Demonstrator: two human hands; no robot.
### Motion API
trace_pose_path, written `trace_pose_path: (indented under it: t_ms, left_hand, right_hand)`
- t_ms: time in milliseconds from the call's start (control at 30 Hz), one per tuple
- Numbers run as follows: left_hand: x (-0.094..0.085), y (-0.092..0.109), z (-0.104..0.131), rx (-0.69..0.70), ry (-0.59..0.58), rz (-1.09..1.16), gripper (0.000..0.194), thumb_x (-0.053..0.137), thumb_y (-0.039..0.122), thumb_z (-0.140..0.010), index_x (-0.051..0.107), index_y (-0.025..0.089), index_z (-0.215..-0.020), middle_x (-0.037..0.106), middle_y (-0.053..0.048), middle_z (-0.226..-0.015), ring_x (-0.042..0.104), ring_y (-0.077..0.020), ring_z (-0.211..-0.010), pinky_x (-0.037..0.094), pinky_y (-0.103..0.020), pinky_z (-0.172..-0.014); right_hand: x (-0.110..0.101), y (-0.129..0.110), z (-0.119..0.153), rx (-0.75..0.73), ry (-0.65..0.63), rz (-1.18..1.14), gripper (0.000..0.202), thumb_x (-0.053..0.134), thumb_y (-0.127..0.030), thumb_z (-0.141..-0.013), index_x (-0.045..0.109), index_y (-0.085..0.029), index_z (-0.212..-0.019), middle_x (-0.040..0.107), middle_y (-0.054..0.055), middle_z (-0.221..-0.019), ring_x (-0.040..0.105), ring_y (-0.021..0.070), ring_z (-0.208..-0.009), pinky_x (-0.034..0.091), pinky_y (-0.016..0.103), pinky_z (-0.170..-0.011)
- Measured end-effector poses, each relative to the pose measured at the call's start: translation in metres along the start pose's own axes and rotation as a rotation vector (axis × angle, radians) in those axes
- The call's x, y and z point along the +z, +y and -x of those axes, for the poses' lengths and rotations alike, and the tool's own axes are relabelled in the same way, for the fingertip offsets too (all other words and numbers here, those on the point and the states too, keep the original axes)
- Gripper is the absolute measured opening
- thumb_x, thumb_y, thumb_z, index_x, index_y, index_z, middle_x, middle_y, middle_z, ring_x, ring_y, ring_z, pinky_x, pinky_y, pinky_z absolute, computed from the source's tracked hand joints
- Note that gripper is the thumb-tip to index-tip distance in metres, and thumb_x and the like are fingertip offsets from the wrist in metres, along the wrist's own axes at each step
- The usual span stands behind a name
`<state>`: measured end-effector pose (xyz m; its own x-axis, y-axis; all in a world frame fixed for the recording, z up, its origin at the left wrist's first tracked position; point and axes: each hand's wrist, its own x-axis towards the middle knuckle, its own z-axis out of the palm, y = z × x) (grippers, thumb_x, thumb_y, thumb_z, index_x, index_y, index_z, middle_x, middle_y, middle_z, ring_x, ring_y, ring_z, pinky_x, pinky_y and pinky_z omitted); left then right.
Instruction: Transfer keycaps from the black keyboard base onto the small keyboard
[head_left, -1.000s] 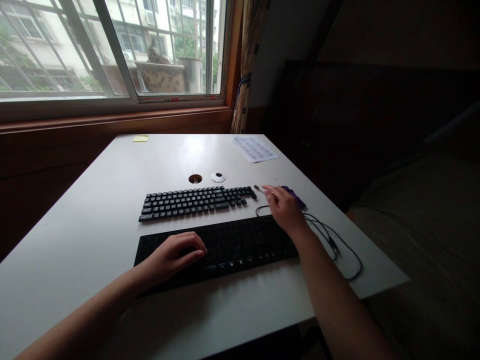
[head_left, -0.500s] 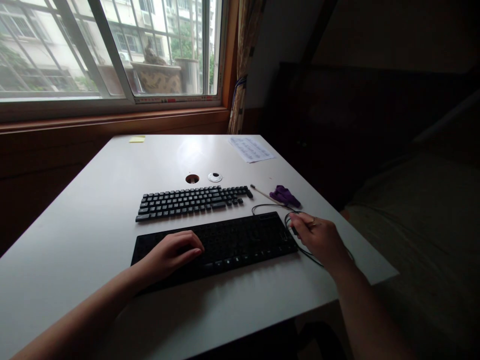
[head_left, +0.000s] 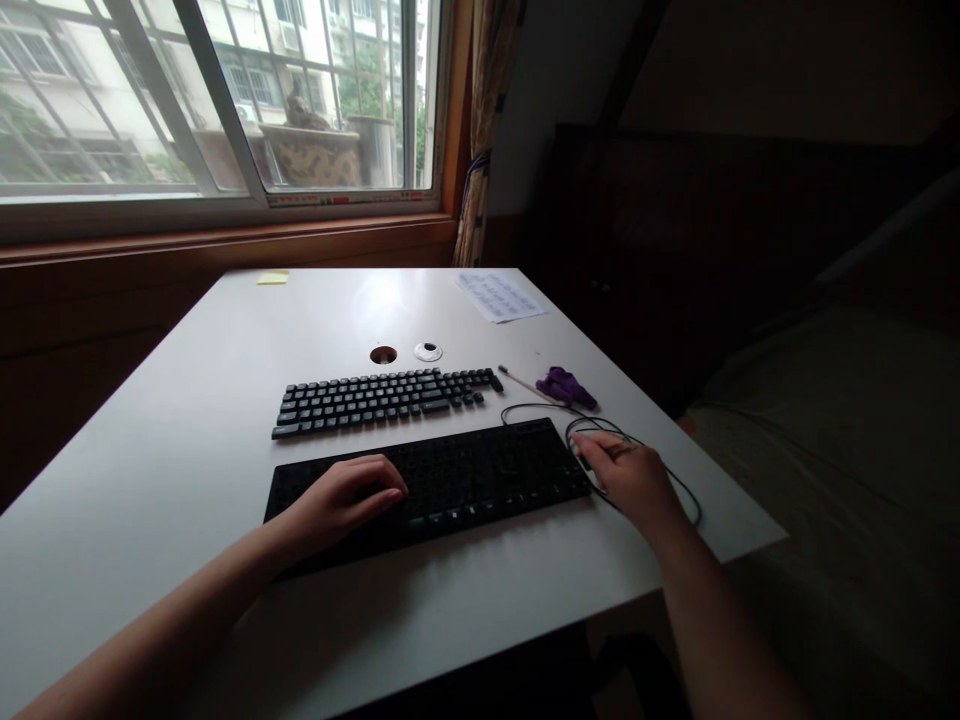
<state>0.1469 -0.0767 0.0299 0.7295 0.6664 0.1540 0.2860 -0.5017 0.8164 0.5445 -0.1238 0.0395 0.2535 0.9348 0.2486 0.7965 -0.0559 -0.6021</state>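
Right hand [head_left: 631, 480] now beside keyboard [head_left: 480, 468]

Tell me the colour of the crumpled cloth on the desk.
The crumpled cloth is purple; it shows best in the head view.

On white table [head_left: 150, 480], I see black keyboard [head_left: 487, 465] at slight slant, thin dark cable [head_left: 698, 505] looped past its right end. Just beyond: dark keycaps [head_left: 435, 406] laid out in rows. To their right, dark-tipped stick [head_left: 526, 383] by crumpled purple cloth [head_left: 568, 388]. Farther off, white ring [head_left: 421, 355] near round hole [head_left: 383, 355], printed sheets [head_left: 502, 297] far right, yellow note [head_left: 273, 277] far left
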Motion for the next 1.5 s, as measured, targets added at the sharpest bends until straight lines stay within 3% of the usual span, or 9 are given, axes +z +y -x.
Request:
trace_pose_path:
  t_ms: [167,300,600,833,1167,1333,1500]
  left_hand:
    - [0.0,-0.001,-0.001,0.014,0.004,-0.007,0.02,0.052,0.032,-0.096,0.066,0.017,-0.096,0.066,-0.007,-0.095,0.062,-0.0161,-0.085,0.051,-0.028,-0.078]
    - [0.0,0.001,-0.001,0.015,0.004,-0.007,0.02,0.052,0.032,-0.096,0.066,0.017,-0.096,0.066,-0.007,-0.094,0.062,-0.0161,-0.085,0.051,-0.028,-0.079]
    - [0.001,-0.001,-0.001,0.006,0.004,0.001,0.02,0.052,0.032,-0.096,0.066,0.017,-0.096,0.067,-0.006,-0.094,0.063,-0.0162,-0.085,0.05,-0.027,-0.078]
    - [0.001,0.002,0.001,-0.021,0.046,0.014,0.018,0.055,0.032,-0.094,0.065,0.018,-0.099,0.067,-0.005,-0.095,0.063,-0.0163,-0.086,0.051,-0.027,-0.079]
    - [0.004,-0.003,0.003,-0.145,0.144,0.237,0.031,0.062,0.034,-0.09,0.059,0.017,-0.116,0.068,-0.008,-0.103,0.065,-0.0194,-0.095,0.054,-0.034,-0.086]
    - [0.003,-0.003,0.002,-0.181,0.178,0.292,0.033,0.068,0.036,-0.086,0.06,0.017,-0.111,0.067,-0.007,-0.102,0.064,-0.0191,-0.092,0.054,-0.033,-0.083]
    - [0.004,-0.002,-0.001,-0.227,0.24,0.275,0.029,0.069,0.036,-0.083,0.061,0.017,-0.103,0.067,-0.004,-0.096,0.063,-0.018,-0.089,0.052,-0.032,-0.082]
  right_hand:
    - [0.001,0.016,-0.005,0.216,-0.119,-0.302,0.044,0.055,-0.06,-0.084,0.068,-0.019,-0.079,0.043,-0.006,-0.04,0.04,0.0118,-0.032,0.03,0.023,-0.035]
    - [0.005,0.021,-0.008,0.239,-0.145,-0.387,0.044,0.057,-0.061,-0.083,0.066,-0.018,-0.078,0.04,-0.007,-0.039,0.036,0.0093,-0.032,0.026,0.02,-0.034]
    - [0.004,0.024,-0.012,0.292,-0.077,-0.448,0.044,0.06,-0.06,-0.08,0.067,-0.016,-0.079,0.038,-0.007,-0.039,0.031,0.0079,-0.033,0.022,0.019,-0.032]
    - [0.012,-0.033,-0.004,0.193,-0.075,-0.542,0.04,0.06,-0.058,-0.083,0.067,-0.018,-0.079,0.044,-0.006,-0.042,0.039,0.0077,-0.033,0.029,0.018,-0.032]
    - [0.07,-0.122,0.02,-0.009,-0.459,-0.824,0.032,0.056,-0.051,-0.089,0.067,-0.02,-0.092,0.057,-0.005,-0.056,0.052,0.0093,-0.044,0.041,0.019,-0.043]
    - [0.087,-0.143,0.029,-0.132,-0.506,-0.811,0.031,0.054,-0.048,-0.092,0.067,-0.02,-0.091,0.058,-0.004,-0.059,0.055,0.0096,-0.048,0.045,0.02,-0.048]
    - [0.095,-0.145,0.033,-0.186,-0.463,-0.796,0.03,0.053,-0.045,-0.094,0.067,-0.019,-0.093,0.058,-0.004,-0.06,0.055,0.0094,-0.049,0.045,0.021,-0.049]
